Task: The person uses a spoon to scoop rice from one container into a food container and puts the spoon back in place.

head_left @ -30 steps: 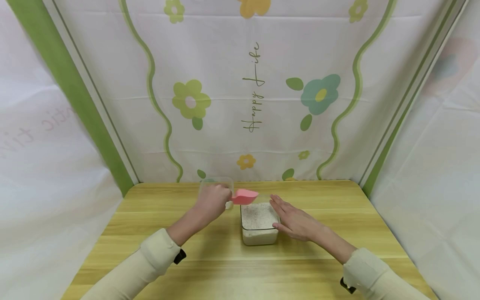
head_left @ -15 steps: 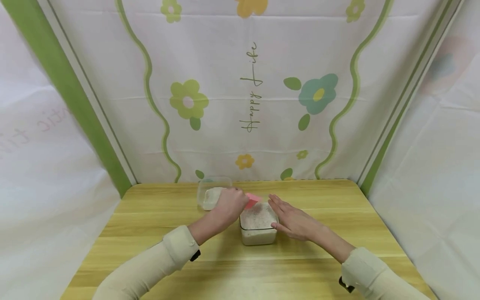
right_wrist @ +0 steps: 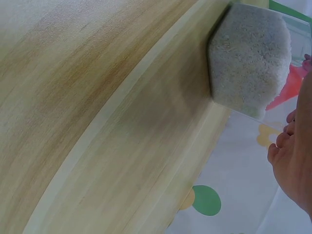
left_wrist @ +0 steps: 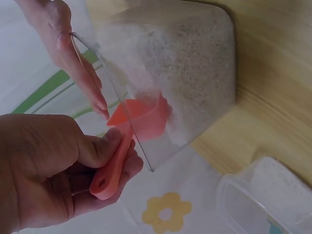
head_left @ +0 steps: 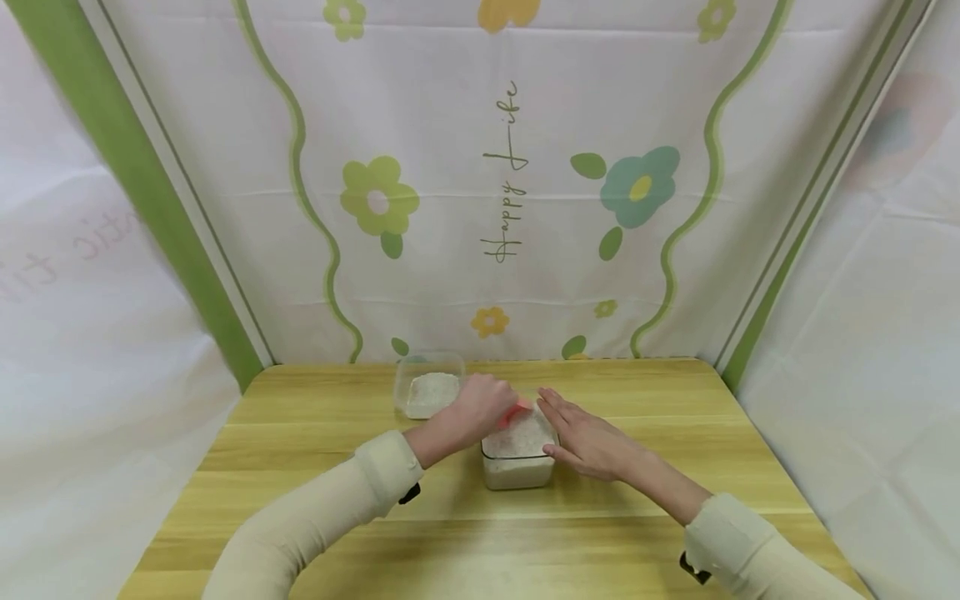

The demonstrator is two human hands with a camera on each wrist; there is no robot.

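A clear, square-sided container [head_left: 519, 477] full of white rice [left_wrist: 204, 61] stands on the table. My left hand [head_left: 480, 405] grips the handle of a coral-pink scoop [left_wrist: 111, 173], thumb on top and fingers curled beneath. The scoop's bowl dips inside the container; in the left wrist view it shows through the clear wall, sunk at the rice surface. On the opposite side, my right hand [head_left: 596, 442] rests at the container's rim with fingers held straight. The right wrist view catches the scoop [right_wrist: 291, 88] above the rice, partly covered by my right hand.
A smaller clear plastic tub [head_left: 401, 392] with some rice in it stands behind and left of the container, near the table's back edge. The wooden table [head_left: 637, 542] ends at a printed fabric backdrop [head_left: 450, 108], with fabric walls on both sides.
My left hand has carried the scoop rightward from beside the tub and lowered its bowl into the container, turning it down. The tub's rice has come into sight. My right hand stays put.
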